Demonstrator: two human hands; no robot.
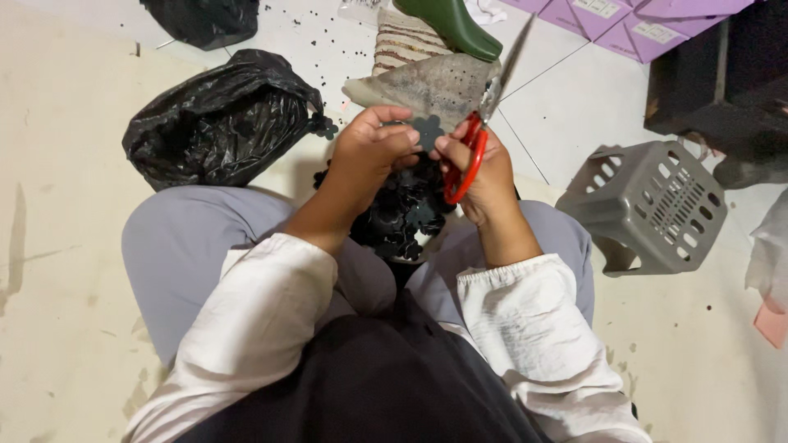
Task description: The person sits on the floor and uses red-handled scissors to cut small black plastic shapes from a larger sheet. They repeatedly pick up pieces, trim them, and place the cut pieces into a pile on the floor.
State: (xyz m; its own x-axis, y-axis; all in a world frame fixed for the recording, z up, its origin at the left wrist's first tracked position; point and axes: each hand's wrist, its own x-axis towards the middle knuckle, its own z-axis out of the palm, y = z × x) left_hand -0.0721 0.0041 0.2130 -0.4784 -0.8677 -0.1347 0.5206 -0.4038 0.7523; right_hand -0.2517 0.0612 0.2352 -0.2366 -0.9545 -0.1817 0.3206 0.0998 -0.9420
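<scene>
- Fingertips of the left hand [373, 152] pinch a small dark flower-shaped cutout [427, 130], thumb and forefinger closed on its left edge.
- Fingers of the right hand [480, 176] are clamped through the red handles of a pair of scissors [480, 131]; the thumb also touches the cutout's right edge, and the grey blades point up and away, apparently closed.
- The cutout sits between both hands, above a pile of similar dark cutouts [406, 217] lying in the lap between grey-trousered knees.
- A black plastic bag [217, 123] rests on the floor, just beside the left knee.
- A grey perforated basket [648, 205] lies tipped over near the right knee.
- A green shoe last [451, 25] lies farther ahead on the white tiles.
</scene>
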